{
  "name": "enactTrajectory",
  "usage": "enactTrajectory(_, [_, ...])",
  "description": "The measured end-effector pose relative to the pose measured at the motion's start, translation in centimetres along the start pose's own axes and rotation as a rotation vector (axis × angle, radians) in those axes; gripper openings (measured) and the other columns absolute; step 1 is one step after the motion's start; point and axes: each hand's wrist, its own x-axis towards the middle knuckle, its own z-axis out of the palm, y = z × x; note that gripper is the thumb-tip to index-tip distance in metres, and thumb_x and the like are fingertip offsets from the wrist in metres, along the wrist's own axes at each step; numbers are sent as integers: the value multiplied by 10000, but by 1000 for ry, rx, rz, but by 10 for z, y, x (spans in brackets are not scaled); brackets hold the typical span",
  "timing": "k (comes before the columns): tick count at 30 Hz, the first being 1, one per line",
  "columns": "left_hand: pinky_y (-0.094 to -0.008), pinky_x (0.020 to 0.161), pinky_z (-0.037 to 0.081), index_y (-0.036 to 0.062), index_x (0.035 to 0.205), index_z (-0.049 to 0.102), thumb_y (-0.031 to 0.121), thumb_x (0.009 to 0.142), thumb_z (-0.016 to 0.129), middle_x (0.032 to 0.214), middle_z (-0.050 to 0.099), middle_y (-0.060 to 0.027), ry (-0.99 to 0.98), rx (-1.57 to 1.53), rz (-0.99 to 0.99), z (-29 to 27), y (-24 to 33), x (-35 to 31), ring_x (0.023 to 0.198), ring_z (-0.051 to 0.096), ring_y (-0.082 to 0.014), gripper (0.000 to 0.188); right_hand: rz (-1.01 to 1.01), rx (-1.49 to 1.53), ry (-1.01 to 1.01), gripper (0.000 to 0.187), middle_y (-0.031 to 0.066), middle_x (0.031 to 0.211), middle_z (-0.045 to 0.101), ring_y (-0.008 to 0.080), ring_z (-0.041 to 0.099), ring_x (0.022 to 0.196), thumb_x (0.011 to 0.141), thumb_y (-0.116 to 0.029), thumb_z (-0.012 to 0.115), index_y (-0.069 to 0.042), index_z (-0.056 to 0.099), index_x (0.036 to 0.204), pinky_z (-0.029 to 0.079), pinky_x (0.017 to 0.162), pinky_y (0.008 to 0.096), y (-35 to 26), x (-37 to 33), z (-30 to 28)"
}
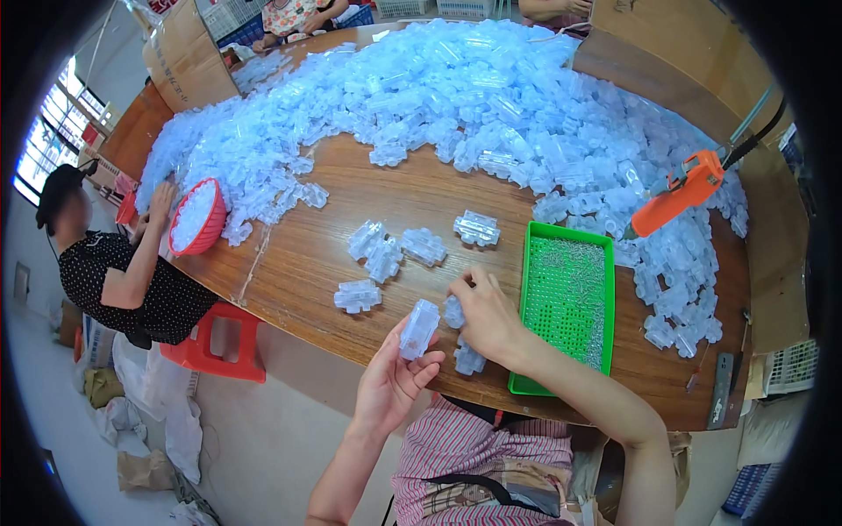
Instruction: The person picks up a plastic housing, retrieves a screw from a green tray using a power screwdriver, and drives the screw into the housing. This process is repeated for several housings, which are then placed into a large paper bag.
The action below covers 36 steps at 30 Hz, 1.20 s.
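My left hand [395,381] holds up a clear plastic block [419,330] at the table's near edge, its thumb and fingers around the lower part. My right hand [487,311] is closed beside it, fingertips on another clear plastic piece [453,312] that the hand partly hides. One more clear piece [469,358] lies just below the right hand. Several clear blocks sit farther in on the wood, among them one [476,228] beyond the right hand and one [358,296] to the left. To the right hand's right stands a green tray [524,337] with many small metal screws [574,267].
A large heap of clear plastic parts [491,96] covers the table's far side. An orange power screwdriver [675,197] hangs at the right on a black cord. A red basket [209,232] holds pale parts near a co-worker [123,280] at the left. A dark-handled tool [721,390] lies right.
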Motion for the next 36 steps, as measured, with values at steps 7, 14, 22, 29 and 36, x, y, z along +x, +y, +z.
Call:
enactTrajectory(7, [-368,926,493,80,1407,327,330,1005,357,1207,559,-156,23,-64,29,-1,-4,-1,1030,598,-236,474,60,436,335,333,118,1012,539,291,560,992,647,57,619,-68,606,955,463,840,342,8,-3,-33])
enactTrajectory(14, [-555,1065,337,190,1431,304,343,983,419,1373,434,-77,10,-102,114,23,-34,10,1243,448,-303,487,165,713,529,272,39,979,584,123,556,880,792,-94,711,-59,571,1022,466,776,264,4,-7,-19])
enactTrajectory(22, [-456,1050,362,89,1470,177,424,925,517,1447,301,-162,41,543,342,80,-62,-11,1291,392,-313,725,-35,1169,408,551,69,1143,495,159,482,1071,775,-212,753,-59,452,1211,407,909,315,-29,-104,-58])
enactTrajectory(29, [-414,1064,338,106,1485,120,276,974,474,1469,275,-124,-326,399,-46,149,-199,-32,1307,358,-273,644,400,809,764,454,66,1141,547,136,525,1061,793,-129,717,-30,512,1185,430,912,301,5,-249,-129])
enactTrajectory(36, [-329,1085,269,-41,1434,222,229,987,449,1453,290,-244,-1000,971,-320,131,-317,-36,1349,312,-292,570,1086,29,352,608,105,1211,523,224,542,1082,739,-217,776,-41,487,1244,416,962,337,25,-406,-182])
